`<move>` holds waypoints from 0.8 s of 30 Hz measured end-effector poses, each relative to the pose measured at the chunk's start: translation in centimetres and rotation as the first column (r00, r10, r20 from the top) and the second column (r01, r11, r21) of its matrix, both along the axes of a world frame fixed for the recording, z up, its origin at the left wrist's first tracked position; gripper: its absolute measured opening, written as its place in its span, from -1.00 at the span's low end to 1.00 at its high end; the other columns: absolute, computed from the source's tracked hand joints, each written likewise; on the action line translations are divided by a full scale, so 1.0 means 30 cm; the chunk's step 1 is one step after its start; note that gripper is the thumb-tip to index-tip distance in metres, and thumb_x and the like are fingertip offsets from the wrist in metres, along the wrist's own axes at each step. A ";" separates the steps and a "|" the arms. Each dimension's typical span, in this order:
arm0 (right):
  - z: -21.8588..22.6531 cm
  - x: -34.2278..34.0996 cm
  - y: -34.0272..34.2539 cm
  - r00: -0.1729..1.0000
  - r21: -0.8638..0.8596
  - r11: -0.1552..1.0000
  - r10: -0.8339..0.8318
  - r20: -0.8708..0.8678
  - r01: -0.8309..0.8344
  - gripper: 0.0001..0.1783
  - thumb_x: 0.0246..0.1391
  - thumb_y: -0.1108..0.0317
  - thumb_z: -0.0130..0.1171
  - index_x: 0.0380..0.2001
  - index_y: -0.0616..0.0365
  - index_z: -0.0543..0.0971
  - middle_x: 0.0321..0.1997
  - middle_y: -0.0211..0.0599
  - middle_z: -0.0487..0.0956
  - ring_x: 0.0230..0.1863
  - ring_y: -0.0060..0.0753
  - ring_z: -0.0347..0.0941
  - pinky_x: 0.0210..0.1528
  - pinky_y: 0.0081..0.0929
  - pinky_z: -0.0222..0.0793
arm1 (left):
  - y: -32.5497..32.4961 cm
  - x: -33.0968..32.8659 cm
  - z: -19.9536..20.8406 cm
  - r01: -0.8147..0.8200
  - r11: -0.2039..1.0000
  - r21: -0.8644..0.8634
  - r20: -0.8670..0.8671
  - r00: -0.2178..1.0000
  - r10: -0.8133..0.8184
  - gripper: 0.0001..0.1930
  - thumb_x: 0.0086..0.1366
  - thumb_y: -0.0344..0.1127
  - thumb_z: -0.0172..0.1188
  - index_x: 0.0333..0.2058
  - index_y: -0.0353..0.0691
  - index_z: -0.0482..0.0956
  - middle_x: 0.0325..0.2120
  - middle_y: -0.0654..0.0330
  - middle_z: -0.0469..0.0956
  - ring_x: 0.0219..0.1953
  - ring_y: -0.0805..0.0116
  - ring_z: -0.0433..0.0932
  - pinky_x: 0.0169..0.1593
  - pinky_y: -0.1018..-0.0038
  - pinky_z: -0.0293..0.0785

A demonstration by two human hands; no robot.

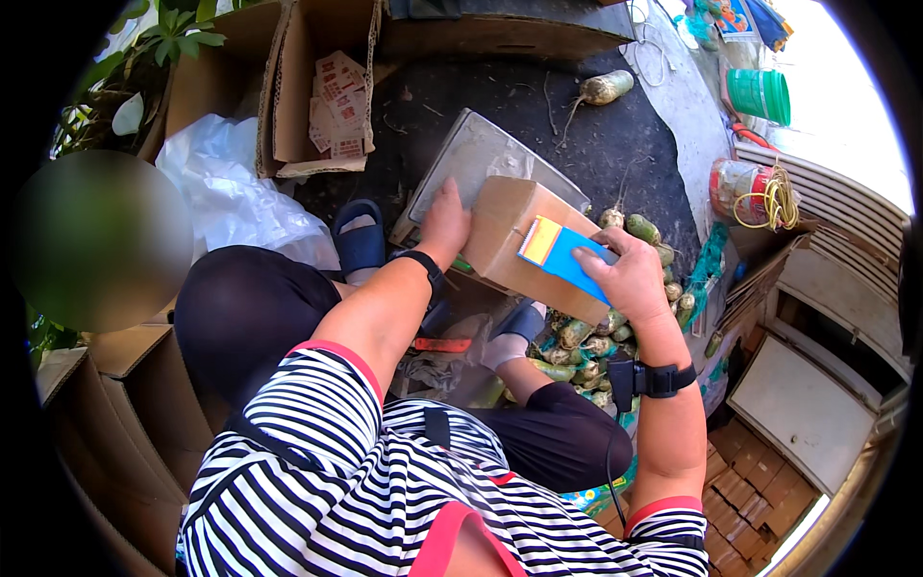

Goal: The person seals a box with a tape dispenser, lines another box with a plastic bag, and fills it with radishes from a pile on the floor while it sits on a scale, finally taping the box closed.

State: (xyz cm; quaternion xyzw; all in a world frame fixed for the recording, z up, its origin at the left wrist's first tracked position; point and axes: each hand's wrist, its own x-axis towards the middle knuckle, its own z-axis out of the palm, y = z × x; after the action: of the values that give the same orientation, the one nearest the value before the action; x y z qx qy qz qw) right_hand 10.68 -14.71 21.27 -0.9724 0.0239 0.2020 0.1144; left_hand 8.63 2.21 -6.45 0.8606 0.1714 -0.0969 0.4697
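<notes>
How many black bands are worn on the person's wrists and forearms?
2: the left band around the left wrist, the right band around the right forearm, near the wrist.

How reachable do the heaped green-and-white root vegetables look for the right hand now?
Probably yes: nothing evident blocks the right hand from the nearby root vegetables, though it would likely first release the flat blue-and-yellow piece over the brown cardboard box.
</notes>
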 end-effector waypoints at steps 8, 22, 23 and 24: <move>-0.018 -0.002 -0.025 0.999 0.012 1.000 -0.026 0.018 0.026 -0.59 -0.13 0.01 0.34 -0.30 0.09 0.66 -0.38 -0.10 0.66 -0.32 -0.04 0.62 -0.23 -0.23 0.50 | 0.005 -0.060 0.028 -0.057 0.964 -0.261 -0.080 0.996 0.037 -0.75 0.25 -0.30 0.07 -0.16 -0.28 0.56 -0.16 -0.15 0.53 -0.07 -0.12 0.51 0.01 0.17 0.44; 0.009 0.010 -0.013 0.999 -0.017 0.999 0.029 -0.018 -0.029 -0.51 -0.12 -0.10 0.30 -0.30 0.08 0.68 -0.38 -0.06 0.66 -0.27 0.02 0.60 -0.18 -0.18 0.51 | -0.052 0.101 0.352 0.230 0.931 -0.284 0.208 0.962 -0.174 -0.46 0.39 -0.01 -0.08 0.12 -0.35 0.41 0.06 -0.23 0.44 0.16 -0.17 0.35 0.23 0.14 0.25; 0.005 0.007 -0.014 0.999 -0.038 0.999 0.035 -0.022 -0.036 -0.52 -0.12 -0.11 0.29 -0.28 0.07 0.68 -0.38 -0.06 0.66 -0.26 0.02 0.61 -0.17 -0.18 0.51 | -0.075 0.103 0.359 0.292 0.933 -0.212 0.286 0.931 -0.227 -0.44 0.39 0.01 -0.08 0.14 -0.35 0.39 0.07 -0.24 0.43 0.15 -0.19 0.36 0.22 0.15 0.26; 0.000 0.002 -0.014 0.999 -0.057 0.998 0.037 -0.024 -0.039 -0.52 -0.11 -0.11 0.29 -0.27 0.05 0.67 -0.37 -0.06 0.66 -0.25 0.01 0.61 -0.16 -0.17 0.51 | -0.090 0.104 0.343 0.286 0.930 -0.229 0.255 0.940 -0.227 -0.43 0.40 0.03 -0.09 0.16 -0.34 0.38 0.09 -0.22 0.42 0.15 -0.19 0.36 0.23 0.16 0.25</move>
State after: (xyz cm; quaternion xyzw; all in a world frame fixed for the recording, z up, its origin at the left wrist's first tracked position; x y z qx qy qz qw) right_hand 10.76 -15.12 21.26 -0.9732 0.0127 0.2145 0.0821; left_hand 11.75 -0.48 3.82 0.8112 -0.0115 -0.0821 0.5789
